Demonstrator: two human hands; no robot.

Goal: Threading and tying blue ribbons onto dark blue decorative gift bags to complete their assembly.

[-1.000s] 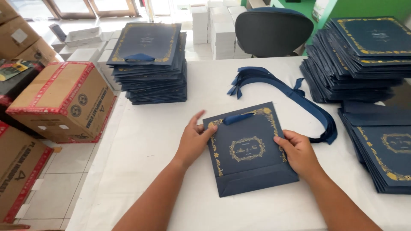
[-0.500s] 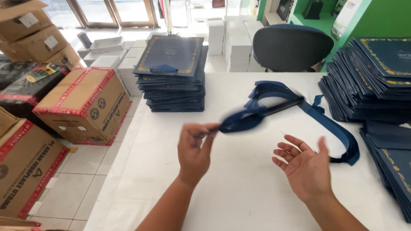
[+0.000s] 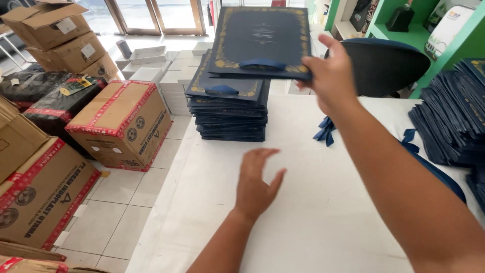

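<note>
Right now the right hand (image 3: 331,71) is pinching a flat bag (image 3: 262,38) above the stack (image 3: 230,108) — left hand (image 3: 255,184) hovering open, empty, over the worktop (image 3: 323,217). Square edges before letting go.

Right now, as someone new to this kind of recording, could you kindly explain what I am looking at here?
This is one view from a camera worn on a person's head, looking down at their own bare hands. The right hand holds a flat navy bag with gold trim above a stack of the same bags on a white table. The left hand hovers open over the table, holding nothing. Loose blue ribbons lie nearby, and cardboard boxes stand on the floor.
</note>
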